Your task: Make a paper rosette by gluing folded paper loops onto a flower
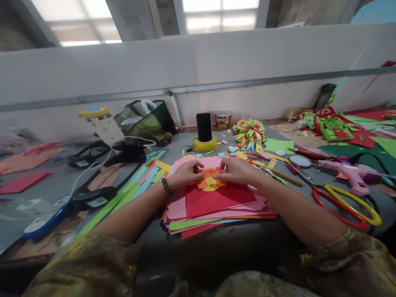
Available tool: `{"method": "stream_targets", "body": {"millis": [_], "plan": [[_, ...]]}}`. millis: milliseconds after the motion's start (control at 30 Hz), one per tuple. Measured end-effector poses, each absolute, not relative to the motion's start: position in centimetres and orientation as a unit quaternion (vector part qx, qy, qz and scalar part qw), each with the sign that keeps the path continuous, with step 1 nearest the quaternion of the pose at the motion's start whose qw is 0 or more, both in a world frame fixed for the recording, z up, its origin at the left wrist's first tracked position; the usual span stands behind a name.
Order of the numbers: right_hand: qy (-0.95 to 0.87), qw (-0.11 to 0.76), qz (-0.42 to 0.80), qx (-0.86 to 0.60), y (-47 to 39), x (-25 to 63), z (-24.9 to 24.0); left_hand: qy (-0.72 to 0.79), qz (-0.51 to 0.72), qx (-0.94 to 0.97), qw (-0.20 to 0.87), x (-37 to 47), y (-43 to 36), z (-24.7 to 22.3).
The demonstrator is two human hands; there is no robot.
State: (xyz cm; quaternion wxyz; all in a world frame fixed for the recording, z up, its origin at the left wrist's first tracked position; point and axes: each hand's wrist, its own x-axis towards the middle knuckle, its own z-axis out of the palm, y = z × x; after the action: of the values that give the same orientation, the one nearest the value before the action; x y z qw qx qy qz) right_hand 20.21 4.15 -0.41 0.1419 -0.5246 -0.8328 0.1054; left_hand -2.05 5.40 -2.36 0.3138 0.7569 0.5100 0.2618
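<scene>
An orange and yellow paper flower [210, 181] lies on a red sheet of paper [216, 202], with my hands at its two sides. My left hand [187, 173], with a dark beaded bracelet at the wrist, has its fingers curled onto the flower's left petals. From the other side, the bent fingers and thumb of my right hand [238, 170] pinch the right petals. Below the red sheet is a stack of pink paper [177, 204] with green, orange and blue edges showing. My fingertips partly cover the flower's outer edges.
Red and yellow-handled scissors [343, 206] and a pink glue gun [348, 173] lie at right. Behind the stack, a phone [204, 127] stands in a yellow tape roll [205, 143]. Paper strips [123, 196] and a handheld fan [103, 128] are at left.
</scene>
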Motion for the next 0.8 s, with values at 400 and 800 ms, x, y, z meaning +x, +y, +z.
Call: {"method": "stream_targets", "body": {"millis": [400,800], "plan": [[-0.819,0.336,0.225,-0.407,4.9,19.6,-1.8,0.478,0.277,0.758,0.348,-1.7,5.0,-1.5],[-0.729,0.496,0.288,-0.375,5.3,19.5,-1.7,0.458,0.344,0.692,0.44,-2.2,4.6,-0.2]]}}
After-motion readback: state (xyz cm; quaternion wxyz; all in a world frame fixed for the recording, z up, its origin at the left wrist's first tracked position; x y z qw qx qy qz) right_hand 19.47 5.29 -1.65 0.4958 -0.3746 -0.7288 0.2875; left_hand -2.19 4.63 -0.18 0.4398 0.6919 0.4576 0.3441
